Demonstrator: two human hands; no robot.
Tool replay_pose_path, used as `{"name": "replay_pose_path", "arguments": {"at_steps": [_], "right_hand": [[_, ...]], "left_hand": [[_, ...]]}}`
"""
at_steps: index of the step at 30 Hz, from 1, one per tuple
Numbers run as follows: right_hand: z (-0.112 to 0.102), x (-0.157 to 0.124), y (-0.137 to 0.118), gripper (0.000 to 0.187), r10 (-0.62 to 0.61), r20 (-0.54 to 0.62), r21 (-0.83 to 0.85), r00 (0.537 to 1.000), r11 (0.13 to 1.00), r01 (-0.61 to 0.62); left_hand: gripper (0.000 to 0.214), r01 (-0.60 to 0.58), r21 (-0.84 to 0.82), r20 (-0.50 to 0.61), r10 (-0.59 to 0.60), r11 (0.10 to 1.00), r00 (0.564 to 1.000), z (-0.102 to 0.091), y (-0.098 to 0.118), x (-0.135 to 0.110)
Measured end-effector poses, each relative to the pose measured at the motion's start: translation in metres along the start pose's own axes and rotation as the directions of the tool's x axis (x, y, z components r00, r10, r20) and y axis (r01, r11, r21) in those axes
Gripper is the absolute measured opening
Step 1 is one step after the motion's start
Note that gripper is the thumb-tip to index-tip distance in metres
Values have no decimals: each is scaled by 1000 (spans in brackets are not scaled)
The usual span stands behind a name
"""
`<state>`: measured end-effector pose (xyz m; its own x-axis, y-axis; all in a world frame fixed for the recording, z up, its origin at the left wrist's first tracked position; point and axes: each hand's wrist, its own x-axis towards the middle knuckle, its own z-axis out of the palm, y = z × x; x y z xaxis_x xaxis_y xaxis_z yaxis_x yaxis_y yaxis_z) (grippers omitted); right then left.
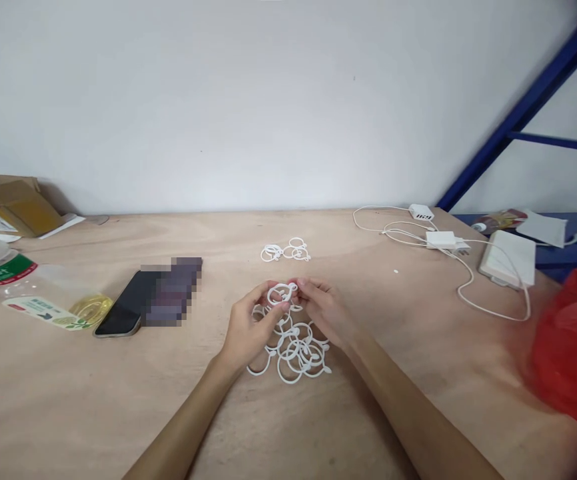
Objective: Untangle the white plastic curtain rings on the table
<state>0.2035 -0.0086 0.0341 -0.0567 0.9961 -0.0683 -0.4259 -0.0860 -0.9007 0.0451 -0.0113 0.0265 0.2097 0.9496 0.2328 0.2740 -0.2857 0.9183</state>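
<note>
Plywood table (118, 413), items as found.
On it: white rings (296, 350), phone (123, 312), lying bottle (33, 290), cardboard box (13, 203), chargers with cable (443, 240).

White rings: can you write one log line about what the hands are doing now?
left hand: pinching white ring | right hand: pinching same ring | ring pile: under hands | small ring cluster: beyond, untouched

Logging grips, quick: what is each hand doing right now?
Left hand: closed, pinching a white ring.
Right hand: closed on the same ring.
</note>
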Motion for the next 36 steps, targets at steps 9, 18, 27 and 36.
{"name": "replay_pose_path", "arguments": {"at_steps": [9, 18, 27, 36], "right_hand": [[2, -2, 9, 17, -16, 21, 35, 1000, 999, 15], [-1, -2, 9, 16, -153, -25, -169, 988, 975, 147], [-1, -4, 5, 16, -165, -51, -201, 985, 968, 152], [-2, -4, 8, 21, -197, -9, -496, 980, 852, 167]], "left_hand": [[35, 27, -193, 85, -11, 981, 996, -1, 2, -2], [48, 86, -201, 151, -56, 976, 987, -3, 2, -3], [39, 67, -229, 197, -21, 971, 980, -3, 11, -2], [39, 2, 43, 14, -3, 999, 1000, -6, -1, 1]]}}
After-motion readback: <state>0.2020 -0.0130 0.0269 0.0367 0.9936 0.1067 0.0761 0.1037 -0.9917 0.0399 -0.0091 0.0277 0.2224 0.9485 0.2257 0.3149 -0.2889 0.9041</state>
